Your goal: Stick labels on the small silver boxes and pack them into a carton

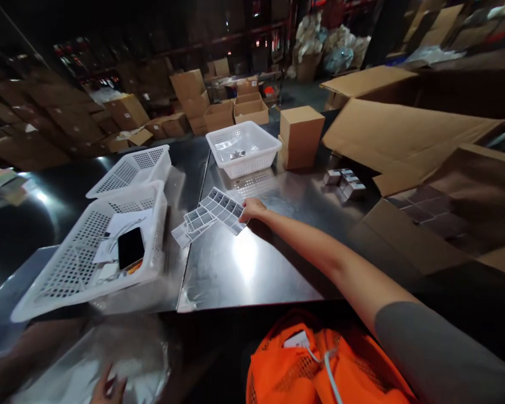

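At frame centre, the right hand (pixel 251 209) pinched the label sheet (pixel 224 209) by its near edge, fingers pressed together. The sheet looked thin, light and floppy, best gripped at an edge. The left hand (pixel 108 388), lower left, lay spread on clear plastic film (pixel 122 353).

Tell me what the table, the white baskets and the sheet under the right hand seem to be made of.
The table looks like polished sheet metal: it mirrors the lights. The white baskets seem to be moulded plastic, with perforated lattice walls. The sheet that the right hand touches looks like thin paper printed in a grid of labels, though that is uncertain.
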`<state>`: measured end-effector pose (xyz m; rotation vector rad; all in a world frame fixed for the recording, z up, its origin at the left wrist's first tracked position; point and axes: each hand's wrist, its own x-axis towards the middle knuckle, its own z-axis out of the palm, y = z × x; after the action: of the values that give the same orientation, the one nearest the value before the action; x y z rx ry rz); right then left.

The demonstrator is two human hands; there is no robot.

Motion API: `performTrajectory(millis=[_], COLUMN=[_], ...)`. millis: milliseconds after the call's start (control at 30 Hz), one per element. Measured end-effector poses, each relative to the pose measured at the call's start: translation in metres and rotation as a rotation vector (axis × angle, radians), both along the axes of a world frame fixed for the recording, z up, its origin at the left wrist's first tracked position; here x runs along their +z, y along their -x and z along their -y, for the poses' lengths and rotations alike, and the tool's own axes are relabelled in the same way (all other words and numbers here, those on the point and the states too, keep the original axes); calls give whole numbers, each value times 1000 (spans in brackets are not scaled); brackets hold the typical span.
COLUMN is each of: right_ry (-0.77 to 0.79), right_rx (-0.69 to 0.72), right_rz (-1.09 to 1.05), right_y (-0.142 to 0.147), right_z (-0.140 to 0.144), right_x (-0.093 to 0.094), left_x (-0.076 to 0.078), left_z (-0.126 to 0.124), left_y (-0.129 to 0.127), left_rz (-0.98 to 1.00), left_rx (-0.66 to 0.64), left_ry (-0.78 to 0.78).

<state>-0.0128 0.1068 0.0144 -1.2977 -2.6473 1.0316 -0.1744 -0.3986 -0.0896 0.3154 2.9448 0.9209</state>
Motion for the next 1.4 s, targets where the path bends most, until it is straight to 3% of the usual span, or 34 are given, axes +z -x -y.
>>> performTrajectory(millis=[33, 100, 167, 267, 367, 467, 533, 667, 733, 800, 833, 900, 1000, 1200, 1400], right_ry=[10, 21, 19, -8, -63, -96, -78, 24, 101, 195, 242, 304, 292, 121, -4], right_rx=[-25, -73, -116, -167, -202, -194, -149, -44, 5, 41, 45, 24, -33, -45, -19], right_rz=[7, -2, -39, -126, -257, -432, -544, -693, -756, -846, -891, -946, -941, -896, -787], right_y=[-3, -12, -19, -25, -29, -40, -56, -98, -118, -134, -140, -150, -162, -179, -187], right_z=[-5, -12, -16, -17, -17, -18, -15, 9, 27, 41, 45, 46, 31, 2, 2], right_x=[-3, -8, -13, -14, -7, 8, 19, 36, 39, 38, 35, 26, 9, -19, -35], left_x=[-14, -31, -29, 3, 41, 72, 92, 141, 164, 175, 176, 169, 147, 105, 76], left_z=[4, 7, 3, -14, -39, -70, -101, -193, -250, -305, -329, -369, -402, -427, -431], left_y=[12, 30, 38, 27, 1, -28, -46, -88, -112, -135, -145, -162, -176, -177, -176], left_rz=[117, 224, 215, 39, -273, -587, -758, -1068, -1013, -909, -854, -740, -642, -672, -625], left_rx=[78, 50, 20, 50, 127, 94, -40, -602, -807, -949, -978, -882, -795, -962, -1087], left_ry=[83, 226, 329, 324, 176, 26, -34, -340, -445, -414, -335, -99, 136, 113, 77])
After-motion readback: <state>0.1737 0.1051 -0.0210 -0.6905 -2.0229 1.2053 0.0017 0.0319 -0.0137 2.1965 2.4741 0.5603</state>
